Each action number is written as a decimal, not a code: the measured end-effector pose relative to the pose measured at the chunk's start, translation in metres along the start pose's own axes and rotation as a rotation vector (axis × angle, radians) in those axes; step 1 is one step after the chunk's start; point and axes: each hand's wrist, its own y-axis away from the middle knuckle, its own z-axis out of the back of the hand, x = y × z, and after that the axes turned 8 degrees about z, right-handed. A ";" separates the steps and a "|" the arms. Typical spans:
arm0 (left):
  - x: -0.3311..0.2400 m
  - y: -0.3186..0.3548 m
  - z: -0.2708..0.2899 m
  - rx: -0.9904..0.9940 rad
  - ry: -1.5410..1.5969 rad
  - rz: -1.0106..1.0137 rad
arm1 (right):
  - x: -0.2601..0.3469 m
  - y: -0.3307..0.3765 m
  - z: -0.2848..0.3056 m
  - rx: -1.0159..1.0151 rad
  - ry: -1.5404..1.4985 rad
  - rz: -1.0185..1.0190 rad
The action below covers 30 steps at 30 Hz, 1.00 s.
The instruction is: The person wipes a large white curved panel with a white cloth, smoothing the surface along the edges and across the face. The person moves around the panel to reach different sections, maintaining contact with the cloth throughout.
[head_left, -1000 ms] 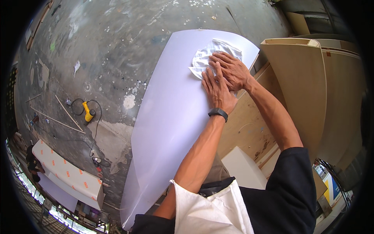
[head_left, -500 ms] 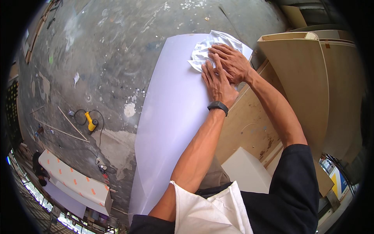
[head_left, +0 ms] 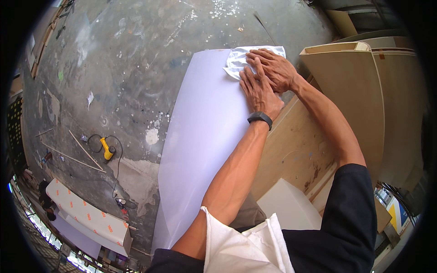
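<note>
Both hands press a white cloth (head_left: 255,59) onto the far end of a large white sheet (head_left: 200,136)

The left hand (head_left: 258,88) lies flat, fingers extended, gripping nothing; the right hand (head_left: 273,68) overlaps it, spread on the cloth. The sheet overhangs a wooden panel (head_left: 291,145) above the concrete floor (head_left: 123,68); hard pressing there could likely flex or crease it, or slide it off the edge

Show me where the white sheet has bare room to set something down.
Free: the long stretch of white sheet from the left hand down toward the apron. Crowded: the far end, where both hands, right hand included, press the cloth.
</note>
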 end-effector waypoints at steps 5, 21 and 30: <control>-0.008 -0.005 0.002 0.015 -0.024 0.025 | -0.009 -0.004 0.000 0.048 0.048 0.039; 0.060 0.101 0.058 0.024 -0.014 0.174 | 0.117 -0.021 -0.009 0.256 -0.021 0.241; 0.124 0.204 0.114 0.045 -0.034 0.264 | 0.244 -0.030 -0.027 0.267 -0.111 0.264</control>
